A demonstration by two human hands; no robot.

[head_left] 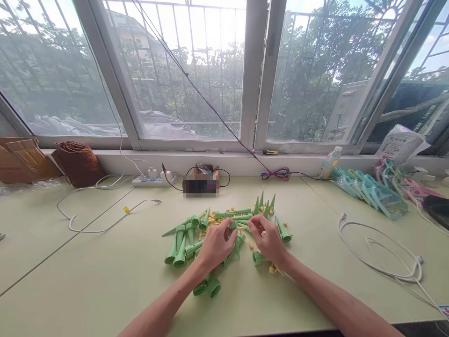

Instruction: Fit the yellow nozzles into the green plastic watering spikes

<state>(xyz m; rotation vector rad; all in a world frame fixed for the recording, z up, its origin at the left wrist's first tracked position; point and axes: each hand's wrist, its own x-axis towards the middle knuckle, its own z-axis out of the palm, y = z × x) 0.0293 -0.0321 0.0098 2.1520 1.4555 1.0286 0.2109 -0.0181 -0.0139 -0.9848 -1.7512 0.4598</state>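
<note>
My left hand [218, 242] is closed at the middle of a pile of green plastic watering spikes [179, 248]. Its thumb and fingers curl round a green spike part [233, 225], and a small yellow valve piece [241, 229] shows at the thumb tip. Just to the right, my right hand [269, 238] has its fingers bent into a pinch; whatever lies in them is too small or hidden. A green collar [258, 258] lies below this hand. Several spikes stand upright [261, 204] behind it. Yellow pieces [211, 219] are scattered among the spikes.
At the back stand a power strip [150, 179], a small box [205, 171] and a coil of red and black wire [277, 174]. White cables [382, 274] lie on both sides of the table [105, 276]. Bagged teal hangers [368, 189] and a bottle [331, 161] are at the right.
</note>
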